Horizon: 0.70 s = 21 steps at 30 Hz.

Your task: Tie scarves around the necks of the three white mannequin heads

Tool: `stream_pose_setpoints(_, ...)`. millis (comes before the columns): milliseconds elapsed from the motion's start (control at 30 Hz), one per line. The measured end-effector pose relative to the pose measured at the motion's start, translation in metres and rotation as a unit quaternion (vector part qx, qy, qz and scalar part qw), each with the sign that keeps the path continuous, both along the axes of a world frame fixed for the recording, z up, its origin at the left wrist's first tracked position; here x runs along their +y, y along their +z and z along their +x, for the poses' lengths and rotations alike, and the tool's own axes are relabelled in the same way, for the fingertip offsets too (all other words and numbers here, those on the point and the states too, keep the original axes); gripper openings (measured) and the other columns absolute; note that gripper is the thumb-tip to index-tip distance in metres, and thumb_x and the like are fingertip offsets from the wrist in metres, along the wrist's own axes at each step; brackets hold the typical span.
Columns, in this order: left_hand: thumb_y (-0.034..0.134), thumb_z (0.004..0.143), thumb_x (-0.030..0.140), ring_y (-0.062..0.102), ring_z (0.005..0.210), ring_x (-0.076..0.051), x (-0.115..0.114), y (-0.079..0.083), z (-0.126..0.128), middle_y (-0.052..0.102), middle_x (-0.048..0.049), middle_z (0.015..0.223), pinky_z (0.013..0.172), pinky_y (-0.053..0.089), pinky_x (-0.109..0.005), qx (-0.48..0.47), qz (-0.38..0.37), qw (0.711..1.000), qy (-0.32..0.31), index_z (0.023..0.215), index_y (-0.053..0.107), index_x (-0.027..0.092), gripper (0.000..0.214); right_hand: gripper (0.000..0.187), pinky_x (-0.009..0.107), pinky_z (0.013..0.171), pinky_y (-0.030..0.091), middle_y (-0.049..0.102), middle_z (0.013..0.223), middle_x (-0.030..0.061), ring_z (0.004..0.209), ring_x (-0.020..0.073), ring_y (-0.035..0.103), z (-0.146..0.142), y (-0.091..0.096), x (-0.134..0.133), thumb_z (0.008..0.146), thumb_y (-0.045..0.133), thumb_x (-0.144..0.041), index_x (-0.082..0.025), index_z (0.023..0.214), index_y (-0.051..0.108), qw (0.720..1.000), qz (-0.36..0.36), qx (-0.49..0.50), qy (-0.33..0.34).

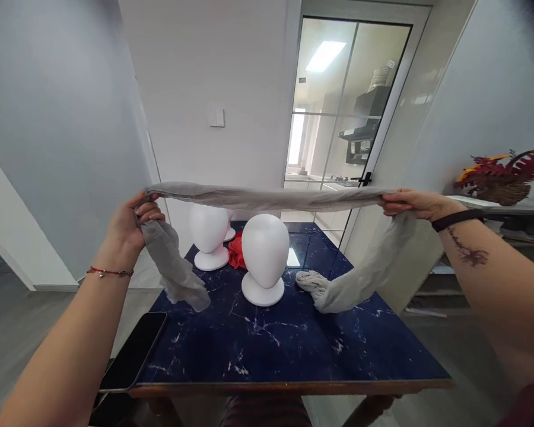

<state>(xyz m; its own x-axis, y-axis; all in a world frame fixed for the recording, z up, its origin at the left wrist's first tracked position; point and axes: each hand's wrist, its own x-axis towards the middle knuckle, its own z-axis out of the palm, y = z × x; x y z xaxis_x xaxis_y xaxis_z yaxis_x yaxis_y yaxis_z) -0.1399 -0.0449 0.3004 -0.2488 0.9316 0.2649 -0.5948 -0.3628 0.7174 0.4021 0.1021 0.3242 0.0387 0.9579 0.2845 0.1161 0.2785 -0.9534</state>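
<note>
A long grey scarf point(267, 198) is stretched level between my two raised hands, above the table and the white foam heads. My left hand point(137, 222) is closed round the scarf, and one loose end hangs below it to the tabletop. On the other side my right hand point(403, 203) grips the cloth. From there the scarf droops to the table, where its far end lies bunched. A white foam head point(265, 252) stands upright in the middle, just below the stretched cloth and apart from both hands.
Another white foam head point(209, 234) stands behind to the left, partly covering a third one. Red cloth point(237, 250) lies between them. A phone point(136, 350) rests at the left edge of the dark blue marbled table point(271, 356). A shelf with a flower basket point(501, 187) is at right.
</note>
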Motion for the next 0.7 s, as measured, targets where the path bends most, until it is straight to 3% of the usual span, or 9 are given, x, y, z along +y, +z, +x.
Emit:
stream_pose_setpoints(100, 0.03, 0.097, 0.021, 0.027, 0.032, 0.001, 0.024, -0.008, -0.003, 0.037, 0.0086, 0.044, 0.038, 0.039, -0.009, -0.079, -0.029, 0.994, -0.069, 0.09, 0.054, 0.008, 0.028, 0.039, 0.014, 0.044, 0.023, 0.031, 0.044, -0.0144, 0.034, -0.0071, 0.019, -0.021, 0.006, 0.03, 0.088, 0.037, -0.024, -0.012, 0.051, 0.044, 0.976, -0.07, 0.133, 0.158)
stream_pose_setpoints(233, 0.032, 0.096, 0.02, 0.042, 0.038, -0.002, 0.063, -0.031, 0.013, 0.056, 0.0012, 0.06, 0.05, 0.052, -0.016, -0.16, -0.037, 0.982, -0.089, 0.093, 0.054, 0.01, 0.024, 0.031, 0.006, 0.041, 0.027, 0.04, 0.051, -0.013, 0.033, -0.0061, 0.022, -0.071, -0.003, 0.078, 0.092, 0.041, -0.025, -0.015, 0.063, 0.046, 0.957, -0.038, 0.213, 0.192)
stream_pose_setpoints(367, 0.037, 0.093, 0.019, 0.053, 0.045, -0.006, 0.09, -0.06, 0.029, 0.063, -0.0044, 0.07, 0.057, 0.057, -0.025, -0.182, -0.09, 0.974, -0.102, 0.091, 0.056, 0.011, 0.021, 0.026, 0.006, 0.033, 0.03, 0.045, 0.054, -0.0084, 0.032, -0.0014, 0.027, -0.106, -0.033, 0.111, 0.094, 0.038, -0.017, -0.017, 0.069, 0.047, 0.938, -0.129, 0.261, 0.187)
stream_pose_setpoints(533, 0.041, 0.09, 0.019, 0.059, 0.052, -0.012, 0.097, -0.096, 0.041, 0.064, -0.0086, 0.074, 0.052, 0.057, -0.026, -0.144, -0.19, 0.959, -0.155, 0.094, 0.055, 0.01, 0.018, 0.024, 0.007, 0.028, 0.032, 0.046, 0.055, -0.0063, 0.031, 0.001, 0.03, -0.102, -0.072, 0.115, 0.094, 0.033, -0.015, -0.018, 0.075, 0.047, 0.929, -0.204, 0.26, 0.167)
stream_pose_setpoints(700, 0.043, 0.087, 0.018, 0.059, 0.051, -0.011, 0.092, -0.122, 0.052, 0.059, -0.0059, 0.069, 0.05, 0.056, -0.023, -0.135, -0.262, 0.928, -0.227, 0.094, 0.054, 0.011, 0.015, 0.024, 0.006, 0.026, 0.031, 0.04, 0.05, -0.0081, 0.028, 0.0006, 0.028, -0.075, -0.102, 0.093, 0.095, 0.032, -0.015, -0.018, 0.075, 0.046, 0.917, -0.265, 0.259, 0.146)
